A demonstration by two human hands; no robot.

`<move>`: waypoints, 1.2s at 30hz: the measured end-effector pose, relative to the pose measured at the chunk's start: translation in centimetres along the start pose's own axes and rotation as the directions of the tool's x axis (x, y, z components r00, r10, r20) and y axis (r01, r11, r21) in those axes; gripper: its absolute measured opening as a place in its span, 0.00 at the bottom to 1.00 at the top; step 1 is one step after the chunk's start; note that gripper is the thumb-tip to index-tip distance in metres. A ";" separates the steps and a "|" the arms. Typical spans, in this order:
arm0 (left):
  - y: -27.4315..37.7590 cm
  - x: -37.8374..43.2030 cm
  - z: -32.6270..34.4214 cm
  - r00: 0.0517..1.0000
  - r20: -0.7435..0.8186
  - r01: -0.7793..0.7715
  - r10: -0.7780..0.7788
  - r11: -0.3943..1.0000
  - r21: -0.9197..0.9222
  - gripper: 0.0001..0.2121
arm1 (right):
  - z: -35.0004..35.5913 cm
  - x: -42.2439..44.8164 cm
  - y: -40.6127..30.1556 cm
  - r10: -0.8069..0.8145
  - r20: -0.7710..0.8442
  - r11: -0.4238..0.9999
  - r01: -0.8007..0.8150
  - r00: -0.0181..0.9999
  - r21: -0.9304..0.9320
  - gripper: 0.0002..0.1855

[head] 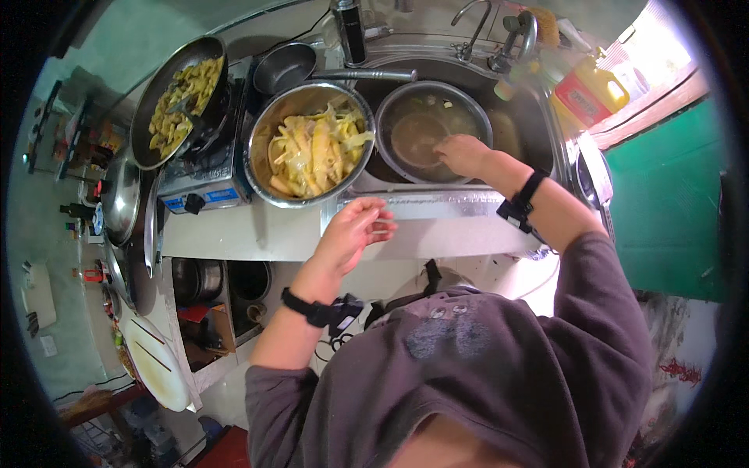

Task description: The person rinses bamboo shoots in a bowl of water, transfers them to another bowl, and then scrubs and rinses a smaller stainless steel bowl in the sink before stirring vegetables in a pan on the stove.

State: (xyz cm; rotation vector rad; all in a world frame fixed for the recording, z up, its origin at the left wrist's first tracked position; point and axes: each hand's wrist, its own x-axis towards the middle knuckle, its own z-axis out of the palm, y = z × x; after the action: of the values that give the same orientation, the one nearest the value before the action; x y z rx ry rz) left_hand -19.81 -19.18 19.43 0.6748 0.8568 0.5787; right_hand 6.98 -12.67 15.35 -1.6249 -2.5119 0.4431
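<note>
My right hand [465, 156] reaches over a metal basin [383, 131] of cloudy brownish water [418, 137] in the sink. Its fingers point down at the water and bend together; whether they pinch anything cannot be seen. A few small scraps float near the basin's far side. Closer to me, my left hand [363, 230] hovers by the counter's front edge with fingers apart and nothing in it. Just beyond it stands a steel bowl [260, 169] heaped with long, pale yellow pieces of food [319, 152].
A wok [219, 88] of chopped food tilts on a gas stove [205, 175] at left. A small saucepan [285, 67] extends its handle toward the sink [535, 126]. Faucets [512, 44] rise behind; a yellow jug [591, 90] stands right. A lidded pan [123, 199] sits far left.
</note>
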 end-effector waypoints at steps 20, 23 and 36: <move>-2.6 20.6 3.7 0.846 -0.370 0.283 -0.383 0.912 -0.296 0.20 | 20.6 4.9 16.1 -0.058 0.646 0.690 0.498 0.761 -0.525 0.14; -4.0 21.4 2.4 0.803 -0.389 0.333 -0.450 0.882 -0.333 0.23 | 17.5 6.5 13.5 0.032 0.748 0.834 0.394 0.663 -0.386 0.12; -5.8 22.7 3.9 0.812 -0.493 0.148 -0.313 0.927 -0.344 0.16 | 6.3 0.5 7.1 -0.108 0.497 0.981 0.011 0.861 0.193 0.15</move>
State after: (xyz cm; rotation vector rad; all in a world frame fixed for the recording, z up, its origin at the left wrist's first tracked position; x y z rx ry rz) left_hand -3.47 -8.29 6.10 0.1154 1.3333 0.6667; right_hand 11.39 -10.61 7.15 -1.5042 -2.7495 1.1997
